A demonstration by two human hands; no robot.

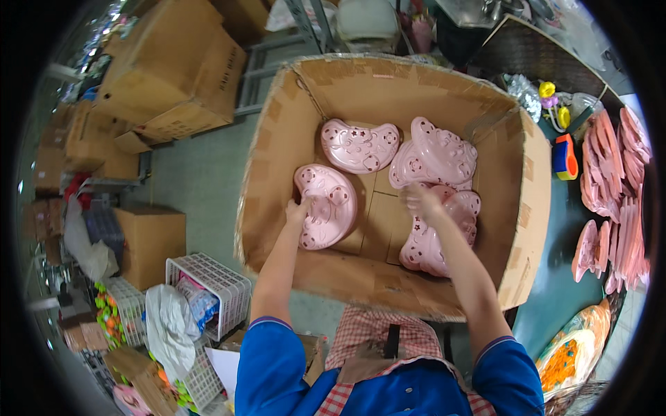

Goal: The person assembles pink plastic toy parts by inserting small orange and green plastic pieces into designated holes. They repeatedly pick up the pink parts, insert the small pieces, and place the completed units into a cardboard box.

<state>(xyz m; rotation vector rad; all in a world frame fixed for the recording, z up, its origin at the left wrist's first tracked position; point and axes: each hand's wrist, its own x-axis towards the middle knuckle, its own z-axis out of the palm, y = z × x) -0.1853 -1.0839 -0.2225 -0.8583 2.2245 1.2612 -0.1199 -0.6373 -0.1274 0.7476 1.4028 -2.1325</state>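
A large cardboard box [530, 208] stands before me with several pink molded plastic shells inside. My left hand [299, 212] grips the edge of a curved shell [333, 223] at the box's left side, thumb on its face. Another curved shell [359, 148] lies above it, toward the far wall. At the upper right, shells [442, 151] overlap in a pile. My right hand [422, 204], blurred, is over the lower right shells [426, 249]; whether it touches them I cannot tell.
On the green table [541, 291] at right stand rows of pink plastic parts [601, 166], a tape dispenser [565, 157] and a bag of orange pieces [564, 364]. Cardboard cartons [166, 67] are stacked at upper left. White plastic baskets [234, 296] sit at lower left.
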